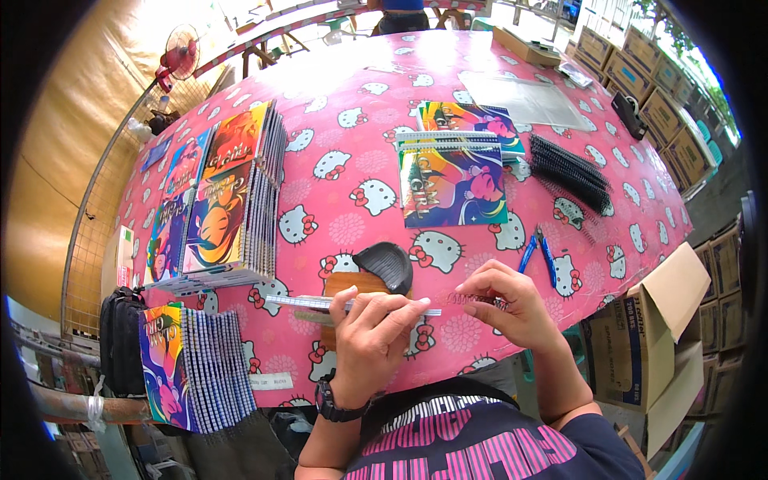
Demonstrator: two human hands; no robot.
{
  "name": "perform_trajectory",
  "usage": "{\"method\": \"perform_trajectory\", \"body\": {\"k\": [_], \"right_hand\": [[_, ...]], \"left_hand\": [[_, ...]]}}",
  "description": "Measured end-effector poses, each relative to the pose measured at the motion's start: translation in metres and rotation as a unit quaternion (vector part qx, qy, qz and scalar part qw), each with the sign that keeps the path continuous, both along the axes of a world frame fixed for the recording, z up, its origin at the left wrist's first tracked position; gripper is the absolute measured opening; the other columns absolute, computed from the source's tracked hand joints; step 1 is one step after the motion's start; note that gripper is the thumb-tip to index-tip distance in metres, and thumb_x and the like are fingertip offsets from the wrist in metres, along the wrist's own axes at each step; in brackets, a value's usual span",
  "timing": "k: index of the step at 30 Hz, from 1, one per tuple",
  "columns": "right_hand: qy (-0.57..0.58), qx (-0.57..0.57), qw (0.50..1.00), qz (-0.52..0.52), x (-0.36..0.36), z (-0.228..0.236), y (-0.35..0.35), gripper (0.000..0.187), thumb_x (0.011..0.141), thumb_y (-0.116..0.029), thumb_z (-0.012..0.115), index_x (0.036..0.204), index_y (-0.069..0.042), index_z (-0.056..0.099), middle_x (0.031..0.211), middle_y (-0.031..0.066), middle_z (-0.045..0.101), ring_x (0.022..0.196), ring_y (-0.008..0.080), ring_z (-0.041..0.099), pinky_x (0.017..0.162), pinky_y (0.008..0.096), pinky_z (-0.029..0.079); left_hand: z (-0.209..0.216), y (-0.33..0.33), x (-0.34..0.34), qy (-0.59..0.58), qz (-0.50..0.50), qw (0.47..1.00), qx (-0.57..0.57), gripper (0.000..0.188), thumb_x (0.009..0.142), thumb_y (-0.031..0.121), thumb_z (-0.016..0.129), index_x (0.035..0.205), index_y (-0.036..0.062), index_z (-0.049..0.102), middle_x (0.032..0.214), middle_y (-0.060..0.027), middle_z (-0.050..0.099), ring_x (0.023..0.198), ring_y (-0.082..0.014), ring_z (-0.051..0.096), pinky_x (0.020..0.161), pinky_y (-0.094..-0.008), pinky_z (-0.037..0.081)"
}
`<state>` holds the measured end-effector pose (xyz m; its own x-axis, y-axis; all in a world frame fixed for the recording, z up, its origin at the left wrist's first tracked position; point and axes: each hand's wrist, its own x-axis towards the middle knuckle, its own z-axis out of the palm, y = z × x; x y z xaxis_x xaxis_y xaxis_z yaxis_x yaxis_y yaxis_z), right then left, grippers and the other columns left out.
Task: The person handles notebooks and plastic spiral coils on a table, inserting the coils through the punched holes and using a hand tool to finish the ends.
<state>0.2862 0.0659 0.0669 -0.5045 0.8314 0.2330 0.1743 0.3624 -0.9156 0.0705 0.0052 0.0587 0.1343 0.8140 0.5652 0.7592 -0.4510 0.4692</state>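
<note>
My left hand [370, 332] is closed on a thin notebook [298, 302], seen edge-on. Just to the right, my right hand [512, 306] pinches a dark spiral binding coil [474, 300], its end close to the notebook's right end. Whether the coil has entered the holes I cannot tell. Beneath the notebook, a wooden block [352, 283] carries a curved black piece [386, 266]. Blue-handled pliers [538, 258] lie with jaws pointing away, beyond my right hand.
Tall stacks of colourful notebooks [220, 208] stand at the left, with another row [172, 368] nearer me. More notebooks [454, 184] lie ahead, beside a bundle of black coils [570, 172]. An opened cardboard box [632, 352] sits right of the pink table [344, 192].
</note>
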Motion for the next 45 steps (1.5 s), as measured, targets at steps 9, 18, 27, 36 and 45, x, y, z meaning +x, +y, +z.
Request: {"method": "perform_trajectory", "body": {"k": [9, 18, 27, 36, 45], "right_hand": [[-0.034, 0.106, 0.992, 0.054, -0.013, 0.005, 0.007, 0.019, 0.079, -0.003, 0.068, 0.098, -0.006, 0.066, 0.087, 0.0081, 0.058, 0.077, 0.0236, 0.058, 0.066, 0.0326, 0.047], [-0.058, 0.187, 0.975, 0.106, -0.008, 0.010, 0.013, 0.019, 0.076, -0.005, 0.069, 0.094, -0.008, 0.066, 0.086, 0.0077, 0.057, 0.081, 0.0252, 0.057, 0.067, 0.0352, 0.046], [-0.080, 0.160, 0.979, 0.097, -0.009, 0.010, 0.008, 0.026, 0.082, -0.010, 0.066, 0.107, -0.005, 0.062, 0.082, 0.0113, 0.063, 0.071, 0.0276, 0.061, 0.065, 0.0354, 0.049], [-0.101, 0.112, 0.982, 0.112, -0.015, 0.018, 0.008, 0.026, 0.087, -0.007, 0.060, 0.112, -0.005, 0.059, 0.080, 0.0116, 0.063, 0.071, 0.0282, 0.062, 0.067, 0.0364, 0.050], [-0.170, 0.188, 0.945, 0.206, -0.053, -0.041, 0.090, 0.050, 0.078, -0.016, 0.067, 0.125, -0.009, 0.052, 0.127, 0.0187, 0.053, 0.114, 0.0308, 0.054, 0.094, 0.0408, 0.045]], "left_hand": [[-0.003, 0.003, 0.001, -0.036, 0.006, 0.999, 0.023, 0.011, 0.078, 0.011, 0.069, 0.089, 0.0137, 0.068, 0.084, 0.0020, 0.066, 0.077, -0.0148, 0.060, 0.090, -0.0361, 0.032], [-0.002, 0.002, 0.001, -0.035, 0.004, 0.999, 0.028, 0.011, 0.079, 0.010, 0.069, 0.089, 0.0140, 0.068, 0.084, 0.0021, 0.066, 0.077, -0.0151, 0.060, 0.093, -0.0367, 0.031], [0.000, 0.002, 0.005, -0.039, 0.023, 0.999, 0.020, 0.015, 0.078, 0.009, 0.069, 0.092, 0.0138, 0.067, 0.086, 0.0014, 0.065, 0.081, -0.0155, 0.060, 0.098, -0.0400, 0.027], [-0.005, 0.001, 0.012, 0.003, 0.024, 0.998, 0.049, 0.016, 0.081, 0.017, 0.066, 0.096, 0.0170, 0.064, 0.095, 0.0042, 0.061, 0.089, -0.0132, 0.058, 0.102, -0.0465, 0.022], [0.006, -0.005, 0.015, 0.018, 0.000, 1.000, 0.008, 0.019, 0.080, 0.033, 0.067, 0.094, 0.0212, 0.065, 0.092, 0.0061, 0.059, 0.095, -0.0133, 0.056, 0.103, -0.0486, 0.015]]}}
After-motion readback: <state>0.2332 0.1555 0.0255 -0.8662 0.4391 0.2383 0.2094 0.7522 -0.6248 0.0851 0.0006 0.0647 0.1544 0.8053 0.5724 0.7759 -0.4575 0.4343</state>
